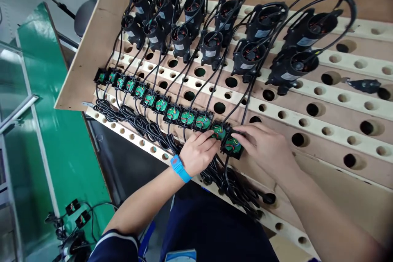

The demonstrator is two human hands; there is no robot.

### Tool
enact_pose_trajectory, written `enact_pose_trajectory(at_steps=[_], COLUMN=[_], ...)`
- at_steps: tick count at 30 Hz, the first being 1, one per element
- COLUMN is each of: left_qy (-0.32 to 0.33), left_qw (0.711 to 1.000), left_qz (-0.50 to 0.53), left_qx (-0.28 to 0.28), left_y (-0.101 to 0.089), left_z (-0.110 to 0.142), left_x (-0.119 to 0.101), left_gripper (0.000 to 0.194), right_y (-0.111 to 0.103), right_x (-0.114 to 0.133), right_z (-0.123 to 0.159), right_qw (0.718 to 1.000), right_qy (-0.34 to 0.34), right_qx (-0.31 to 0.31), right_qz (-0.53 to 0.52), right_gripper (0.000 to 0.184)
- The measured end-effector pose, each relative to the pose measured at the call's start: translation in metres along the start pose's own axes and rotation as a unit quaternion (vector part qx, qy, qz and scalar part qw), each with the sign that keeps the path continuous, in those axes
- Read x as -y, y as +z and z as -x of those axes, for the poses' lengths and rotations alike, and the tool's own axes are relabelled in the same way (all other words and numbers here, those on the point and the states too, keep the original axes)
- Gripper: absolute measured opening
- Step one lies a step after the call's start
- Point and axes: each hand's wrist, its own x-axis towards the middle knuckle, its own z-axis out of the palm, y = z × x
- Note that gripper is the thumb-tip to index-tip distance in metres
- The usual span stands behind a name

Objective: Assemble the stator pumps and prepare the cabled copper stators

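Observation:
Black square housings with round green circuit boards and thin coloured wires stand in a slanting row on a drilled wooden rack. At the near right end, my right hand (pixel 267 147) has its thumb and index finger on the top edge of the last housing (pixel 232 145). Beside it, my left hand (pixel 199 153), wearing a blue wrist strap (pixel 180 168), has its fingers curled together against the neighbouring housing (pixel 218 132). My fingers partly cover both housings, and the left fingertips are partly hidden. Black cables run from the housings up to the motor units.
Several black cylindrical motor units (pixel 211 43) stand in two rows behind the housings. Bundled black cables (pixel 153 129) lie along the front. The wooden rack (pixel 325 131) has many round holes. A black part (pixel 364 86) lies at right. A green table (pixel 67 131) holds more units at left.

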Motion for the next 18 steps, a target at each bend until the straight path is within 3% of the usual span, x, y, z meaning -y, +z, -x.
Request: enact_pose_trajectory(at_steps=[4, 6, 9, 13, 18], left_qy=[-0.037, -0.055, -0.111, -0.183, -0.253], left_qw=[0.998, 0.995, 0.985, 0.969, 0.946], left_qz=[0.035, 0.067, 0.102, 0.126, 0.162], left_qx=[-0.031, -0.049, -0.082, -0.107, -0.122], left_y=[-0.004, -0.004, -0.003, -0.005, -0.008], left_z=[0.032, 0.050, 0.073, 0.097, 0.135], left_x=[-0.018, -0.032, -0.053, -0.073, -0.093], left_gripper=[0.033, 0.031, 0.026, 0.021, 0.020], right_y=[0.011, 0.025, 0.044, 0.051, 0.042], right_x=[0.013, 0.018, 0.019, 0.013, 0.028], right_z=[-0.042, -0.065, -0.087, -0.094, -0.079], right_qw=[0.996, 0.995, 0.994, 0.992, 0.989], right_qy=[-0.046, -0.077, -0.084, -0.090, -0.146], right_qx=[-0.059, -0.042, 0.032, 0.079, 0.035], right_qz=[-0.043, -0.052, -0.064, -0.032, 0.006], right_gripper=[0.017, 0.017, 0.014, 0.014, 0.012])
